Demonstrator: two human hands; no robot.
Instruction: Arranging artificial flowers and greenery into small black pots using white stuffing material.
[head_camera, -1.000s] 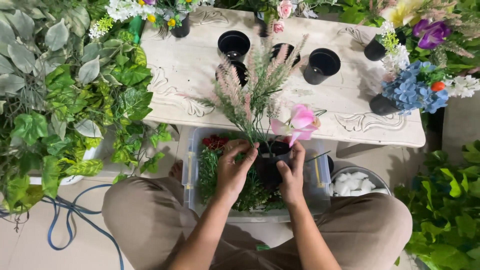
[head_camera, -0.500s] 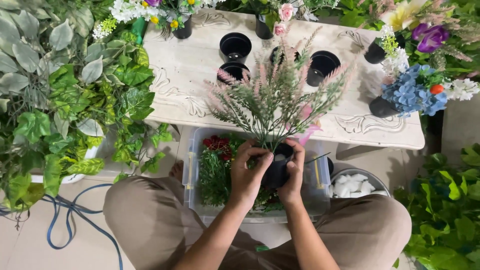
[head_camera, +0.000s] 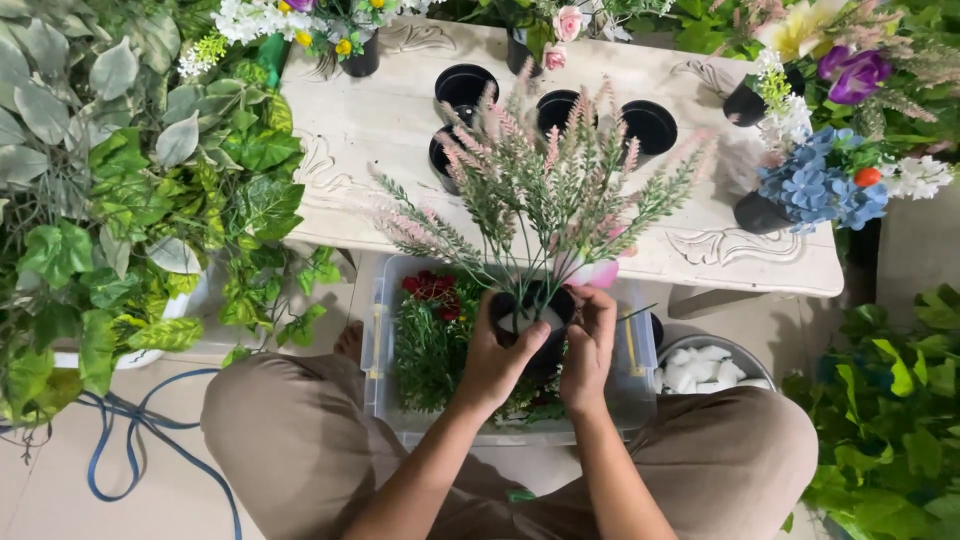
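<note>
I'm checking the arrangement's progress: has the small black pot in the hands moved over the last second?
Yes. The black pot has risen toward the carved table, higher over the clear bin.

Carved pale table (head_camera: 400, 130) with empty black pots (head_camera: 466, 86), potted flowers (head_camera: 815, 190).

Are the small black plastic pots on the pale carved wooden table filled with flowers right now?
No, the small black plastic pots clustered on the pale carved wooden table stand open and show only dark insides.
</note>
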